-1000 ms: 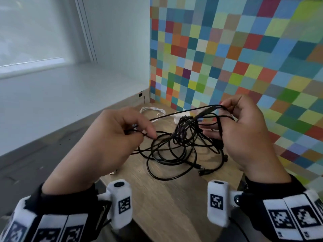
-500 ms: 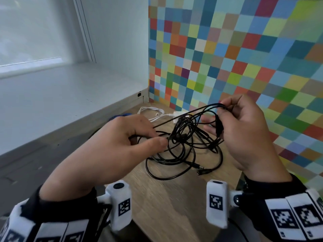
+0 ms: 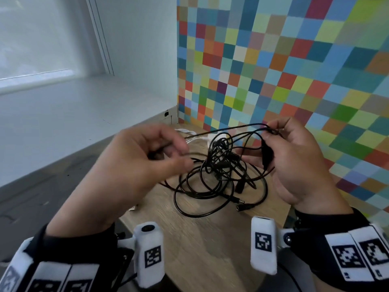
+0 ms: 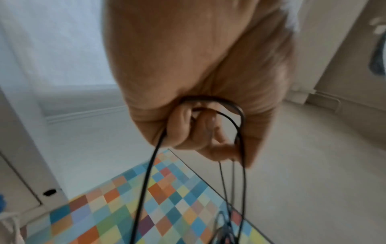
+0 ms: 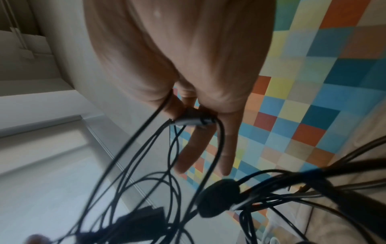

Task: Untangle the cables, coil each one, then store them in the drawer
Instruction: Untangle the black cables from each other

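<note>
Showing: two hands lifting part of a knot of black cables (image 3: 219,171) above a wooden table (image 3: 189,245).
Left hand (image 3: 134,165): at 9 o'clock from the knot, blurred in the head view; the left wrist view shows its fingers (image 4: 181,130) curled round loops of thin black cable, so it grasps strands.
Right hand (image 3: 294,161): at 3 o'clock from the knot; thumb and fingers pinch a strand at its top, and a dark connector (image 3: 266,152) lies against the palm side. In the right wrist view the fingertips (image 5: 188,107) clamp a small plug body, while two fingers point straight out.
Black cables: upper loops stretched between the two hands, lower loops resting on the table; the middle is a dense snarl.
Loose ends: a barrel plug (image 3: 236,200) and a socket end (image 3: 242,208) lie on the table at 6 o'clock from the snarl, close together.
White cable (image 3: 189,133): on the table at 12 o'clock from the left hand, behind the black knot, partly hidden.
Backdrop: a checkered wall (image 3: 273,60) of coloured squares at 1 o'clock; a white ledge (image 3: 63,114) at 10 o'clock.
Wrists: black sleeves with white marker bands (image 3: 357,256).
</note>
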`<state>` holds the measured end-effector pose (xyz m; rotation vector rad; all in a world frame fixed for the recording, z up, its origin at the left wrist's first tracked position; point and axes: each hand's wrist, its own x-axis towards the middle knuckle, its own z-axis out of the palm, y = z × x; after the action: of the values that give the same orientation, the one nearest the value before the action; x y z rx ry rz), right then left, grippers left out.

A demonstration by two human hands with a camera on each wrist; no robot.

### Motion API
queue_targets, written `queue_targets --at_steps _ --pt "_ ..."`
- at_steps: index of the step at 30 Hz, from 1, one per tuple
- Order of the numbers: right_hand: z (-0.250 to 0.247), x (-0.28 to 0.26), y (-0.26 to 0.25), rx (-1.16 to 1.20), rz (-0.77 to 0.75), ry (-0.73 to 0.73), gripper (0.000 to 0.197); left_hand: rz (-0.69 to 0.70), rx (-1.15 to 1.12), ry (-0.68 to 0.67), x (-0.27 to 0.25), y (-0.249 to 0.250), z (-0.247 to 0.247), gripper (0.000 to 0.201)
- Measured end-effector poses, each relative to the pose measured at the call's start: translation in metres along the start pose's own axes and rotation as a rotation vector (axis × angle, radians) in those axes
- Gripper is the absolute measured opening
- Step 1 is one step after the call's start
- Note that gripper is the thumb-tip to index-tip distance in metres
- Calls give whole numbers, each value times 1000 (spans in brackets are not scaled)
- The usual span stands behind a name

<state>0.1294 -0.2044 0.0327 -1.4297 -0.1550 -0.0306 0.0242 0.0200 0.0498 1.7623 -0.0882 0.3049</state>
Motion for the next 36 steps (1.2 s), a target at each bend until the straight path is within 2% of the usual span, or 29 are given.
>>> queue_targets --at_steps 2,3,4,6,9,11,13,17,20,24,27,30,36 --pt "-2 1 0 71 15 -7 19 28 -173 112 3 -1 -1 25" --pt "-2 0 0 105 22 -18 17 22 -163 162 4 -3 -3 30" --pt "-2 0 -1 138 26 -30 14 18 -84 202 5 -5 -5 33" --pt "-2 -2 -3 192 29 -52 11 9 120 214 5 -8 -7 28" --pt "-1 -5 -7 265 53 -80 17 -22 209 215 5 -12 -10 12" --pt "-2 -5 -9 281 65 -80 18 -27 304 220 6 -13 -11 9" --pt "-3 -5 -8 265 74 -70 18 -55 419 173 7 -16 -13 8" --pt "-2 -4 -6 249 87 -83 18 -131 537 -30 4 -17 -14 11" --pt "-4 -5 -4 168 40 -152 18 -30 332 -9 4 -18 -18 20" --pt "-4 -8 -2 143 18 -304 21 141 -316 46 4 -16 -19 10" --pt "-5 -6 2 60 24 -306 19 154 -600 43 2 -6 -17 17" --pt "-6 -4 6 7 6 -273 15 169 -688 61 3 -1 -16 22" --pt "-4 0 7 -76 -31 -156 23 181 -641 152 6 -3 -8 17"
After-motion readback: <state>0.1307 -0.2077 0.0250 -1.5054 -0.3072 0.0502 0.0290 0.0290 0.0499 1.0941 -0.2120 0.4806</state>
